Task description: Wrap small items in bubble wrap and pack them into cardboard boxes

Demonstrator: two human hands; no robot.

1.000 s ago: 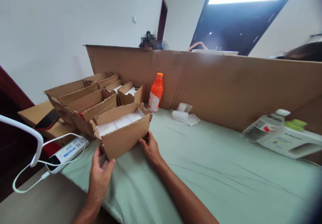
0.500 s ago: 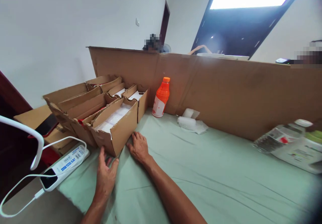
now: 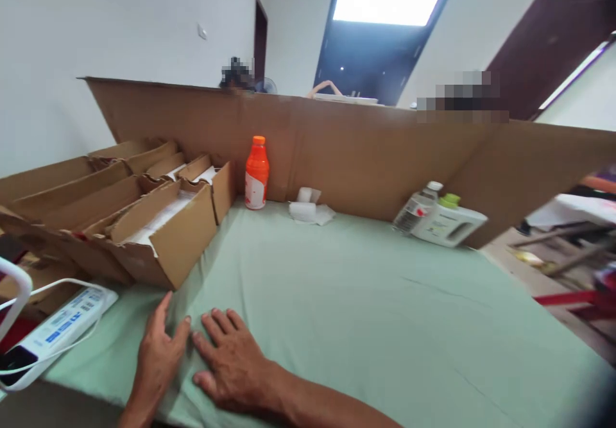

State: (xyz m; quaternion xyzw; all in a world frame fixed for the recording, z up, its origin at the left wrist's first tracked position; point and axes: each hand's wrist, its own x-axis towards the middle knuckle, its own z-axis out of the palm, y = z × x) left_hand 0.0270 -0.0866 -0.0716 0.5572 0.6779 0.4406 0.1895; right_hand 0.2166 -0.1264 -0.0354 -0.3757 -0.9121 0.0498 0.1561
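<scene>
One open cardboard box holds white packets.

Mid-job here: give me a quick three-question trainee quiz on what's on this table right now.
1. True or false: both hands lie flat and empty on the green cloth.
2. Which stands closest to the orange bottle? A) the white power bank B) the white foam pieces C) the clear bottle
3. Fill in: the cardboard box nearest the hands holds ____ sheets.

Key:
1. True: left hand and right hand rest on the green cloth.
2. B: white foam pieces sit beside the orange bottle.
3. White: see the cardboard box.
</scene>
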